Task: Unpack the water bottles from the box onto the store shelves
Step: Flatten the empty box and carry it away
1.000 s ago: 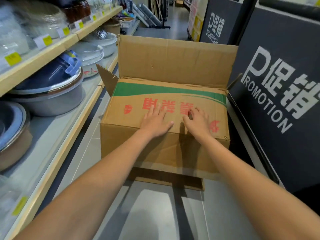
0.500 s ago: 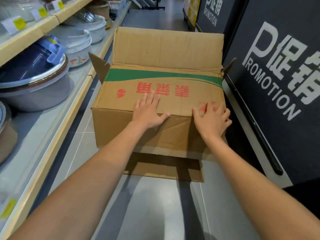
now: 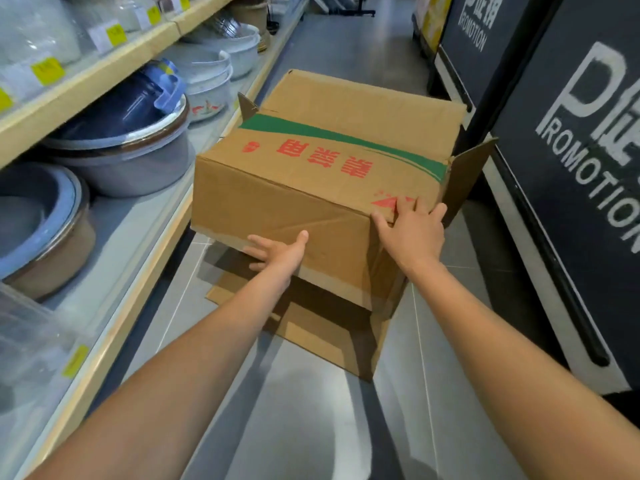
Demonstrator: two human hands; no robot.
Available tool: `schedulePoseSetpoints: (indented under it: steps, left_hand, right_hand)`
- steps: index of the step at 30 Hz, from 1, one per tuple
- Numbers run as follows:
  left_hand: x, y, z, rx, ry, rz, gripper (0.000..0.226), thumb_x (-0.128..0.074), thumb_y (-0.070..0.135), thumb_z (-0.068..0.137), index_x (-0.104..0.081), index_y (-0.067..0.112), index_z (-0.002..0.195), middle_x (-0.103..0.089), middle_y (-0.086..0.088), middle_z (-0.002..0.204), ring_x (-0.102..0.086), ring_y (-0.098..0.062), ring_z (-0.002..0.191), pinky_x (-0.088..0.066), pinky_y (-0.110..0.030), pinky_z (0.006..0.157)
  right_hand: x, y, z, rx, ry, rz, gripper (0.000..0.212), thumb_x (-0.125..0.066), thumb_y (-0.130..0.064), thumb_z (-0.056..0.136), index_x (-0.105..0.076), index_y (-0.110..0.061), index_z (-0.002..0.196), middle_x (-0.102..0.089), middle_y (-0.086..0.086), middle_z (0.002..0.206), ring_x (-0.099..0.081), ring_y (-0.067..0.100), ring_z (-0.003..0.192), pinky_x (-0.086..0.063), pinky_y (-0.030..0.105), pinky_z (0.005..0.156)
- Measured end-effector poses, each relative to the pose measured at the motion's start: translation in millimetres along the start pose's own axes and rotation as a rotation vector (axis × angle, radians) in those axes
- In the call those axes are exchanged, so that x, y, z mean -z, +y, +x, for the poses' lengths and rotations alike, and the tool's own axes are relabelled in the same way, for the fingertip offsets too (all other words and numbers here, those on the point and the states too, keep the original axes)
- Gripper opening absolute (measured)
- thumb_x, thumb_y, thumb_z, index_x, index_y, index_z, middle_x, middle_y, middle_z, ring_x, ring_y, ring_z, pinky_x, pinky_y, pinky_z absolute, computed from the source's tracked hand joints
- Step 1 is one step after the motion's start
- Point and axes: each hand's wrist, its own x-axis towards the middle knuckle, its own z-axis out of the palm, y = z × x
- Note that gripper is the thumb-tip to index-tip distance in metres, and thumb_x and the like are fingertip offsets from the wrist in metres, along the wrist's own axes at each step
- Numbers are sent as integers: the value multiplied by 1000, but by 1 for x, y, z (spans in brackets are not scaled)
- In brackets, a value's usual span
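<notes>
A brown cardboard box (image 3: 311,168) with a green stripe and red print fills the middle of the aisle, turned at an angle and tipped, its near edge raised off the floor. My left hand (image 3: 277,252) presses against the lower edge of its near side, fingers spread under it. On the near right top corner, my right hand (image 3: 412,233) grips with the thumb on the side. The top flap lies closed, so nothing inside shows and no water bottles are in view. A loose flap (image 3: 322,327) hangs beneath the box.
Wooden-edged store shelves (image 3: 145,216) run along the left, holding grey and blue basins (image 3: 121,147) and white bowls (image 3: 207,81). A dark promotion panel (image 3: 571,168) stands close on the right. Grey tiled floor (image 3: 311,427) lies between them.
The box has been turned and tipped up at its near edge. My left hand dropped from the top to the lower front edge, and my right hand slid to the near right corner.
</notes>
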Motion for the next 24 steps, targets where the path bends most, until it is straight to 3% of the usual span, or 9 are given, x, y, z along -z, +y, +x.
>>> schedulePoseSetpoints:
  steps: [2, 5, 7, 12, 14, 17, 20, 22, 24]
  left_hand:
    - [7, -7, 4, 205, -158, -164, 106, -56, 64, 81, 9, 19, 152, -1, -11, 160, -15, -39, 144, -24, -54, 114]
    - [10, -13, -7, 205, -516, -210, 84, -44, 64, 88, -11, 20, 152, -15, -14, 158, -28, -38, 140, -27, -55, 113]
    - [6, -16, -15, 183, -595, -258, 77, -45, 57, 91, -14, 21, 151, -16, -12, 158, -31, -36, 140, -25, -52, 114]
    - [2, -30, -11, 200, -427, -470, 75, -66, 44, 83, -31, 17, 143, -38, -10, 147, -44, -30, 130, -43, -41, 104]
    - [5, -31, -5, 143, -319, -545, 80, -74, 45, 75, -36, 16, 140, -49, -8, 138, -52, -28, 123, -50, -40, 94]
    - [16, -20, 3, 73, -158, -660, 70, -76, 43, 74, -46, 14, 131, -60, -8, 125, -61, -28, 109, -55, -44, 88]
    - [38, -1, 6, 10, 7, -674, 62, -70, 35, 82, -45, 9, 133, -58, -9, 130, -58, -30, 114, -50, -43, 97]
    - [54, 14, 5, -40, 39, -653, 56, -62, 30, 90, -42, 7, 137, -55, -9, 134, -55, -29, 119, -47, -42, 102]
    - [67, 29, -3, -103, -81, -714, 46, -53, 29, 94, -42, 10, 135, -56, -10, 131, -56, -28, 117, -50, -43, 96]
  right_hand:
    - [1, -7, 0, 12, -21, 8, 59, -38, -60, 92, -49, -17, 130, -50, 13, 128, -37, 33, 120, -48, 41, 85]
    - [4, -17, -2, 13, -67, 16, 56, -40, -57, 93, -50, -15, 129, -50, 16, 126, -36, 35, 122, -49, 42, 85]
    - [7, -24, -7, 13, -82, -8, 57, -40, -56, 93, -49, -14, 130, -49, 17, 128, -36, 36, 124, -50, 42, 85]
    - [16, -19, -17, 104, -128, -43, 52, -43, -52, 93, -44, -19, 133, -49, 13, 129, -37, 33, 123, -50, 42, 81]
    - [20, -12, -15, 176, -226, -5, 57, -46, -45, 93, -32, -23, 143, -40, 10, 141, -29, 35, 129, -47, 45, 90]
    - [25, -5, -10, 306, -375, 77, 69, -50, -32, 88, -19, -27, 149, -25, 5, 152, -22, 39, 133, -36, 50, 106]
    - [21, -6, -12, 398, -496, -26, 85, -58, -25, 84, -6, -31, 151, -3, 5, 160, -7, 38, 142, -17, 53, 117]
    - [12, -11, -17, 432, -403, -74, 85, -61, -38, 86, -8, -28, 152, -2, 8, 160, -2, 37, 145, -8, 51, 119]
    - [2, -21, -21, 443, -213, -30, 73, -60, -46, 86, -28, -20, 146, -23, 12, 154, -19, 33, 142, -20, 47, 117]
